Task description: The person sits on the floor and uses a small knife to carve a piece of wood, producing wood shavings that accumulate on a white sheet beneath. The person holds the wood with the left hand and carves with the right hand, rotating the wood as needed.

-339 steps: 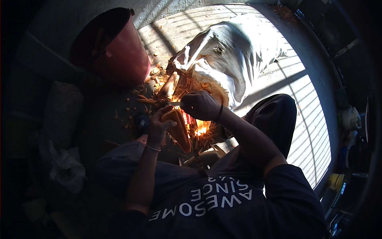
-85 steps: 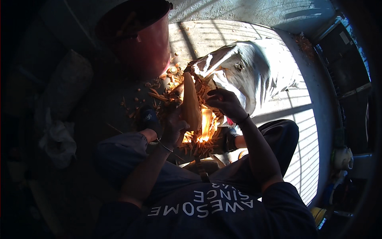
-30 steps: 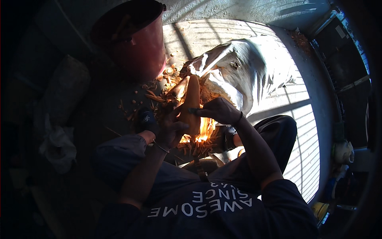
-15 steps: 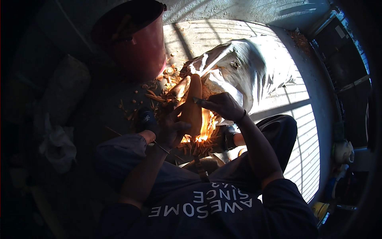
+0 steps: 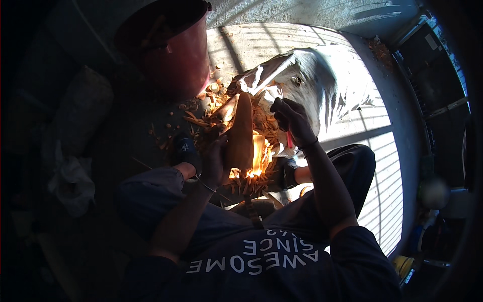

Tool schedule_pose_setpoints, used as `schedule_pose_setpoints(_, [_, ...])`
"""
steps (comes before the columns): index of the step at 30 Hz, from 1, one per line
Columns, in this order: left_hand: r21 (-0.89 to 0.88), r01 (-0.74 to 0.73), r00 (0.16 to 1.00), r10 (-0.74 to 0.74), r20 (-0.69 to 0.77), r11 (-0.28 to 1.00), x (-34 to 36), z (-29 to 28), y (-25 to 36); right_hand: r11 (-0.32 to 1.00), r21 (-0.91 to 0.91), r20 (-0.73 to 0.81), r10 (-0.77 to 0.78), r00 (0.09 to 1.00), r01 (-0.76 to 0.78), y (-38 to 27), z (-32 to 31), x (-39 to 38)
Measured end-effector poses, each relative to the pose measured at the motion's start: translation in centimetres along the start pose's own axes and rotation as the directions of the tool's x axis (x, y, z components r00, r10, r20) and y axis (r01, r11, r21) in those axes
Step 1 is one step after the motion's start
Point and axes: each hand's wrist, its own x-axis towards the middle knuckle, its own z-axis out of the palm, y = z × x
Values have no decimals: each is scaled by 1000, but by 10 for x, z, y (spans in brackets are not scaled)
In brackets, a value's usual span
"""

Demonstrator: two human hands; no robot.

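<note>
head view: i'm seeing left hand gripping wooden piece low on its left side, long axis running away from body, narrow end farthest. right hand hanging apart to right, fingers curled, red strip showing beneath; i'm not managing to tell what it's holding. versus half second ago: right hand no longer overlapping wooden piece, now sitting nearer white sack.

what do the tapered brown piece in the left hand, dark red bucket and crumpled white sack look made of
Tapered brown piece: likely wood, bare and smooth-looking; similarly coloured shavings lie around.
Dark red bucket: probably plastic; its smooth wall has a dull sheen.
Crumpled white sack: cloth or woven plastic, matt; it folds softly, but glare hides any weave.
</note>
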Motion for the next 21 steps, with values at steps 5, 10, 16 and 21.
schedule_pose_setpoints(5, [161, -94, 996, 92, 16, 982, -4, 8, 0, 816, -492, 147, -264, 953, 302, 11, 10, -2])
schedule_pose_setpoints(10, [332, -81, 996, 68, 50, 940, -10, 3, -2, 699, -661, 149, -234, 961, 273, 17, 26, -2])
schedule_pose_setpoints(16, [322, -136, 990, 117, 79, 937, -10, 6, -3, 844, -396, -120, -438, 891, 362, 25, 0, 13])
schedule_pose_setpoints(21, [627, -310, 950, 263, 169, 715, -7, 5, -5, 951, -251, -213, -237, 948, 182, 16, -2, 9])
